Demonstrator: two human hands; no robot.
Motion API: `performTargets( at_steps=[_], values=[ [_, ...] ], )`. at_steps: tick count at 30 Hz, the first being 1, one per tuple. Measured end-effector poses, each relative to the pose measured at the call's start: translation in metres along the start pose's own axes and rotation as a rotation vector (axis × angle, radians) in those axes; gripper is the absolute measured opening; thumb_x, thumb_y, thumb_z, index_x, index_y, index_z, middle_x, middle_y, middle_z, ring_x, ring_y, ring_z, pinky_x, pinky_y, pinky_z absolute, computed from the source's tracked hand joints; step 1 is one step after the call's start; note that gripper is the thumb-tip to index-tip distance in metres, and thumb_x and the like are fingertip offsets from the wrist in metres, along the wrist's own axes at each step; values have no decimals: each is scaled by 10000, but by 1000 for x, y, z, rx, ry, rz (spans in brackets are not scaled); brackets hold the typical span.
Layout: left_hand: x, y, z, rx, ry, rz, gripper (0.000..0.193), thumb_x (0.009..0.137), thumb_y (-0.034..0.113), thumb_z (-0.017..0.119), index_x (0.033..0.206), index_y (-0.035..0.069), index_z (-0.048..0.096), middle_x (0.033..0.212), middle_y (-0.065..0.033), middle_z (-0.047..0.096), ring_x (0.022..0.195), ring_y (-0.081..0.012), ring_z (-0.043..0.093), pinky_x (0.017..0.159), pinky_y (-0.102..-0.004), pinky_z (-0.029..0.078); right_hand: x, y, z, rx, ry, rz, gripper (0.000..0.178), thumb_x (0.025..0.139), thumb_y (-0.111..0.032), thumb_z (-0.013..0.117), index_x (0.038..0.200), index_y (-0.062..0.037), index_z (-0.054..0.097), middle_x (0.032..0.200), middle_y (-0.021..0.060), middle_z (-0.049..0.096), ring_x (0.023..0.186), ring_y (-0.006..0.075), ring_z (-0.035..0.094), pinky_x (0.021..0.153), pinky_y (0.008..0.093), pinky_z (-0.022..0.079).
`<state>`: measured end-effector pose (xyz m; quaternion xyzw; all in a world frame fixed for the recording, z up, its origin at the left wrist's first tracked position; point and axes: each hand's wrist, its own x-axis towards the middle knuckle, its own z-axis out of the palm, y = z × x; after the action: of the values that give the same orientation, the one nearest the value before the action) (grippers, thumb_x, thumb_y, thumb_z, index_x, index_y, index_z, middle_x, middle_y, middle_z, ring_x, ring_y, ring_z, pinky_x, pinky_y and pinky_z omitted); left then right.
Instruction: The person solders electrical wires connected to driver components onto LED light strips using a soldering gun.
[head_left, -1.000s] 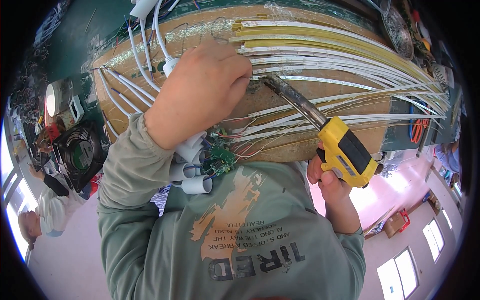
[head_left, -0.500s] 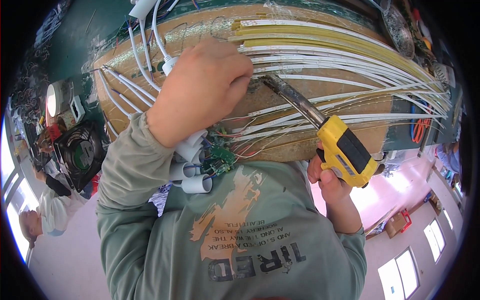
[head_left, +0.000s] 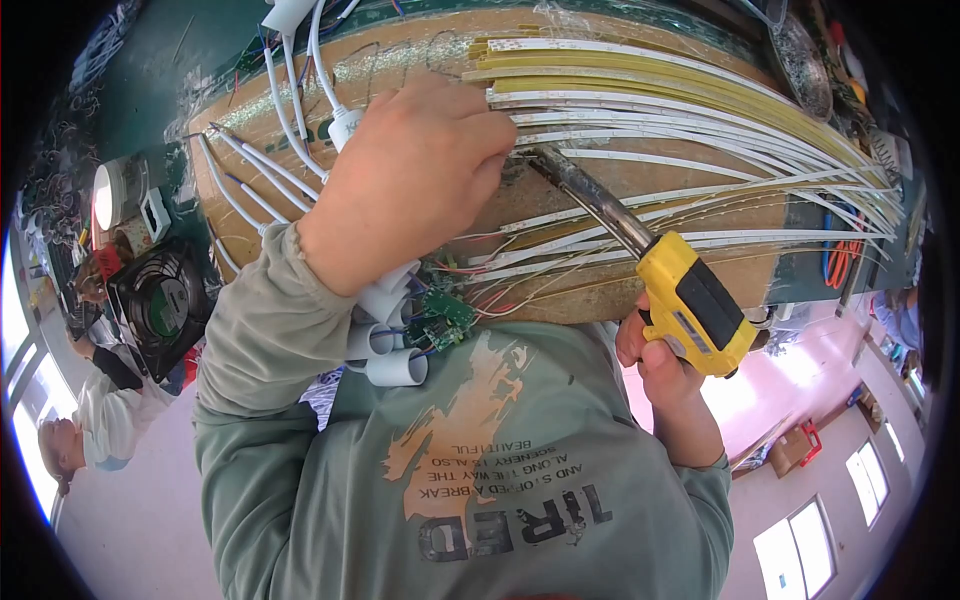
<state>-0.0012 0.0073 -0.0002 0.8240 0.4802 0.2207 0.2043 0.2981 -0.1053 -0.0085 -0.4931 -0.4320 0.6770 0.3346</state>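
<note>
My right hand [head_left: 660, 362] is wrapped round the handle of a yellow and black soldering gun [head_left: 697, 305]. Its dark metal tip points up and left, close to the fingertips of my left hand [head_left: 410, 185]. That left hand is closed, knuckles up, at the left ends of the white LED strips [head_left: 640, 115]. Whatever it pinches is hidden beneath the fingers. Below the left wrist, green circuit boards [head_left: 445, 312] with thin red and white wires lie beside several short white tubes [head_left: 397, 367], near my shirt.
White cables [head_left: 250, 160] with bare ends lie on the brown work board [head_left: 735, 265]. A black fan [head_left: 160, 305] stands at the left. Orange-handled pliers [head_left: 843, 258] lie at the right edge. At far left another person [head_left: 110, 420] is at work.
My left hand has shifted slightly to the right, nearer the soldering tip. The soldering gun has hardly moved.
</note>
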Motion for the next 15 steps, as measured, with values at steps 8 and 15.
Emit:
performTargets(
  at_steps=[8,15],
  values=[
    [0,1,1,12,-9,-8,70,754,60,650,818,42,625,817,-87,599,817,-313,563,736,-404,470,1,-2,2,-10,-6,20,585,855,-408,750,1173,10,491,690,38,511,567,137,489,506,274,411],
    [-1,0,0,13,-23,-9,69,759,64,646,819,40,623,816,-91,595,823,-316,562,742,-407,466,4,-5,6,145,-10,-27,730,852,-433,748,1328,26,439,681,28,497,523,125,464,470,275,399]
  ],
)
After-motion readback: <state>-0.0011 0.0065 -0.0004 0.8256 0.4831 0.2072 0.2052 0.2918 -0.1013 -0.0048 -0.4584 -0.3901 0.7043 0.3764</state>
